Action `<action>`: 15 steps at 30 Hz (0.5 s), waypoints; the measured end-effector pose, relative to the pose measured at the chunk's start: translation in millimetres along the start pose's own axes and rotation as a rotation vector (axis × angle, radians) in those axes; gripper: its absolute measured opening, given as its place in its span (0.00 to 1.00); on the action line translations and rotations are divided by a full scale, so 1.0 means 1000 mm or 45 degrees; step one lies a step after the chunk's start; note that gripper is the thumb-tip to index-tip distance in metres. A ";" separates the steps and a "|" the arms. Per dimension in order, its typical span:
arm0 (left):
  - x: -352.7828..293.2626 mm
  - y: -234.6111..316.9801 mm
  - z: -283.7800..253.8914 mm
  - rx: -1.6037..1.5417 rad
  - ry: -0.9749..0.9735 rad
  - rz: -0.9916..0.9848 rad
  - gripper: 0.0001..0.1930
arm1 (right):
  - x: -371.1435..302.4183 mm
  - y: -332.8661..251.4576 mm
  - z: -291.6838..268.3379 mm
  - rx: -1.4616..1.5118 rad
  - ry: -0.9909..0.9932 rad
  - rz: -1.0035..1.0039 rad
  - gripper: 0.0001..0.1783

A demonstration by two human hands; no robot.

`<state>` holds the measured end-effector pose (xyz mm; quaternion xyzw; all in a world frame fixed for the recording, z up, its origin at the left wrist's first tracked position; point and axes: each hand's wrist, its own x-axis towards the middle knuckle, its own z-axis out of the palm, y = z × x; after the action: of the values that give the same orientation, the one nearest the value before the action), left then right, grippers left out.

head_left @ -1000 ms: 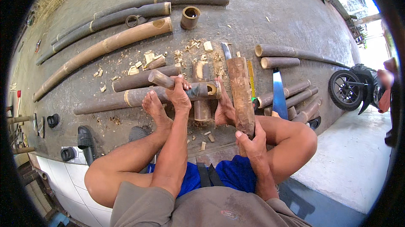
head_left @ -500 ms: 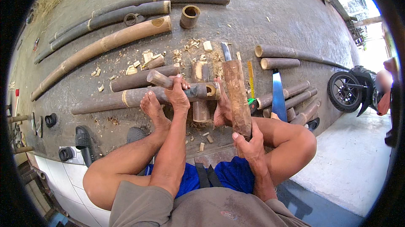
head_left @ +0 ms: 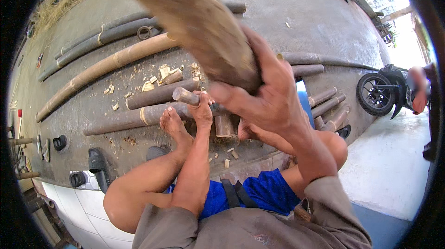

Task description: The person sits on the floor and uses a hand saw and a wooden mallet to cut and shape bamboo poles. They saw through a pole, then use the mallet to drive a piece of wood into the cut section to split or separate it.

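My left hand (head_left: 202,111) is closed around a chisel, its pale round wooden handle (head_left: 185,95) sticking out past the fingers. The chisel is over a thick brown bamboo pole (head_left: 116,123), which my bare left foot (head_left: 172,124) presses down. A short bamboo piece (head_left: 224,126) lies crosswise under that pole's right end. Raised high and close, my right hand (head_left: 273,89) grips a thick, rough wooden club (head_left: 194,26), blurred by motion. The club and hand hide the pole's right end and the chisel's tip.
Long bamboo poles (head_left: 109,60) lie at the far left, with wood chips (head_left: 164,70) nearer. A saw blade (head_left: 304,98) and shorter bamboo lengths (head_left: 327,103) lie to the right. Sandals (head_left: 97,165) are at the left; a motorcycle wheel (head_left: 376,94) and another person (head_left: 419,94) are far right.
My right hand has swung the club up from beside my right knee to high in front of me, tilting it leftward. The left hand keeps the chisel at the pole.
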<state>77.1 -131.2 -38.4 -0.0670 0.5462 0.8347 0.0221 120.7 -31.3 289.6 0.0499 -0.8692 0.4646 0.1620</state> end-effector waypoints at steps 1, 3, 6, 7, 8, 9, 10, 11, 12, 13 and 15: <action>0.003 -0.006 -0.001 0.076 -0.014 0.084 0.05 | 0.012 0.001 0.003 -0.064 -0.123 -0.036 0.46; 0.003 -0.014 -0.002 0.013 0.078 0.146 0.15 | 0.027 0.005 0.014 -0.156 -0.346 -0.216 0.49; -0.002 -0.014 0.002 0.033 0.086 0.183 0.16 | 0.040 0.007 0.026 -0.789 -0.978 0.017 0.41; -0.006 -0.010 0.003 0.044 0.077 0.193 0.16 | 0.046 0.004 0.030 -0.981 -1.192 0.169 0.39; -0.005 -0.007 0.008 0.035 0.089 0.219 0.16 | 0.054 -0.001 0.032 -0.857 -1.051 0.000 0.38; -0.007 -0.004 0.008 0.015 0.062 0.203 0.16 | 0.062 -0.011 0.034 -0.774 -0.966 -0.059 0.37; -0.008 -0.001 0.009 -0.218 0.048 0.119 0.16 | 0.073 -0.022 0.037 -0.731 -0.928 -0.049 0.36; -0.008 0.002 0.008 -0.182 0.044 0.030 0.16 | 0.083 -0.037 0.040 -0.535 -0.665 -0.269 0.36; -0.008 0.002 0.008 -0.145 0.035 -0.057 0.16 | 0.094 -0.048 0.043 -0.365 -0.472 -0.444 0.36; -0.007 0.002 0.007 -0.135 0.036 -0.066 0.15 | 0.101 -0.059 0.045 -0.305 -0.385 -0.456 0.35; -0.006 -0.002 0.006 -0.128 0.065 0.002 0.13 | 0.101 -0.060 0.048 -0.123 -0.211 -0.591 0.34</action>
<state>82.5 -124.3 -37.0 -0.0889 0.5039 0.8592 0.0041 28.2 -98.5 345.9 0.2782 -0.8659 0.3673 0.1948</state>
